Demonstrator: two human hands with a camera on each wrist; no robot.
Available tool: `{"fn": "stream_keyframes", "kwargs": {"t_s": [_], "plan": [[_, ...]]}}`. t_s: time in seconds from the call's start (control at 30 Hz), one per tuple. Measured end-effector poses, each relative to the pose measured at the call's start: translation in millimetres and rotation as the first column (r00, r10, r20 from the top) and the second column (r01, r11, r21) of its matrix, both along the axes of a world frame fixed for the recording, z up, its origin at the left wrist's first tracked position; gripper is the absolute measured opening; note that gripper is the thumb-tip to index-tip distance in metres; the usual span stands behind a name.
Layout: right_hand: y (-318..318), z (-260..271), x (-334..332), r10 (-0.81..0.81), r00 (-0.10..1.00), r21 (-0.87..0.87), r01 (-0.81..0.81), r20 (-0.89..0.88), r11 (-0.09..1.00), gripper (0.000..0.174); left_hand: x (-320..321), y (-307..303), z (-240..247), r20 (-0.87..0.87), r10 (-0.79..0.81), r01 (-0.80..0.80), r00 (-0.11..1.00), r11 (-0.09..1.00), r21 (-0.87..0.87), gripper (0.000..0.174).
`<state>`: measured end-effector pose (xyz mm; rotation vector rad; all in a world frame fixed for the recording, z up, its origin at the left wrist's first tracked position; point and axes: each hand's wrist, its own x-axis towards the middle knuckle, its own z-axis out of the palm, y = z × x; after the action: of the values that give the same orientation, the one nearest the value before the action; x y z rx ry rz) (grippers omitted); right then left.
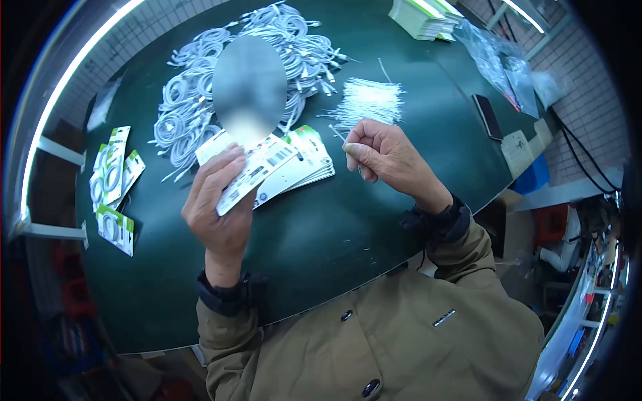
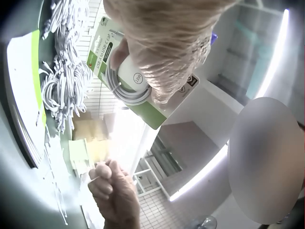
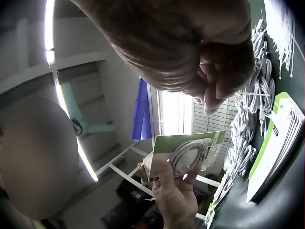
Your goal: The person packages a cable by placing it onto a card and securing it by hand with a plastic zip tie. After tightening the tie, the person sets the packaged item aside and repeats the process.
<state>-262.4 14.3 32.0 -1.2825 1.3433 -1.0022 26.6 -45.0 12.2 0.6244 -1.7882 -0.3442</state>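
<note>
My left hand [image 1: 221, 194] grips a green-and-white packaging card [image 1: 267, 164], its barcoded back facing up in the head view. On the card's front, a coiled white USB-C cable [image 2: 136, 99] lies under my fingers in the left wrist view. My right hand [image 1: 389, 159] pinches a thin white cable tie [image 1: 338, 133] between thumb and forefinger, a little right of the card. Below the held card lies a fanned stack of similar cards [image 1: 314, 160]. A heap of loose white cable ties [image 1: 370, 101] sits just beyond my right hand.
A large pile of coiled white cables [image 1: 304, 57] covers the table's far middle. Several cards with cables [image 1: 117, 230] lie at the left. At the right are a phone [image 1: 487, 117] and clear plastic bags [image 1: 498, 57]. More cards [image 1: 421, 19] are stacked at the far edge.
</note>
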Motion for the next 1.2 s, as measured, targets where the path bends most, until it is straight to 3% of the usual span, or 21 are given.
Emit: {"fn": "stream_keyframes", "kwargs": {"t_s": [0.17,0.27,0.57,0.67,0.77,0.87,0.9,1.03,1.2], "plan": [[-19.4,-8.3,34.5,0.088,0.98,-0.176,-0.12,-0.178,0.977,0.013,8.4,-9.9,-18.4,0.044,0.025,-0.026,0.999,0.999,0.019,0.024],[-27.5,-19.2,42.5,0.106,0.98,-0.197,-0.139,-0.168,0.971,0.014,13.4,-12.9,-28.0,0.07,0.045,-0.047,0.997,0.998,0.033,0.024],[-35.1,-43.0,47.0,-0.024,0.964,-0.356,-0.075,-0.265,0.932,0.011,14.7,-17.2,-39.3,0.11,0.043,-0.048,0.993,0.998,0.043,0.033],[-34.9,-44.7,44.5,-0.09,0.964,-0.49,-0.046,-0.252,0.871,0.006,11.3,-17.1,-41.0,0.13,0.031,-0.033,0.991,0.999,0.015,0.032],[-34.5,-38.0,43.0,-0.146,0.977,-0.709,-0.007,-0.155,0.705,0.017,9.8,-12.4,-37.7,0.155,0.03,-0.028,0.987,0.999,-0.02,0.029],[-26.2,-29.1,45.8,-0.139,0.987,-0.809,0.021,-0.076,0.588,0.02,7.7,-10.5,-39.8,0.149,0.018,-0.01,0.989,0.999,-0.051,0.03],[-17.6,-24.7,50.6,-0.136,0.99,-0.777,0.053,-0.042,0.628,0.02,6.4,-10.4,-40.8,0.147,0.015,-0.005,0.989,0.998,-0.067,0.03],[-13.9,-19.4,58.1,0.013,0.998,-0.831,-0.059,-0.063,0.552,0.021,3.5,-7.7,-40.1,0.143,0.009,0.004,0.99,0.996,-0.087,0.031],[-7.3,-23.3,65.5,0.027,1.0,-0.755,-0.024,-0.008,0.655,0.02,4.6,-7.3,-39.7,0.162,-0.007,0.021,0.987,0.996,-0.086,0.032]]}}
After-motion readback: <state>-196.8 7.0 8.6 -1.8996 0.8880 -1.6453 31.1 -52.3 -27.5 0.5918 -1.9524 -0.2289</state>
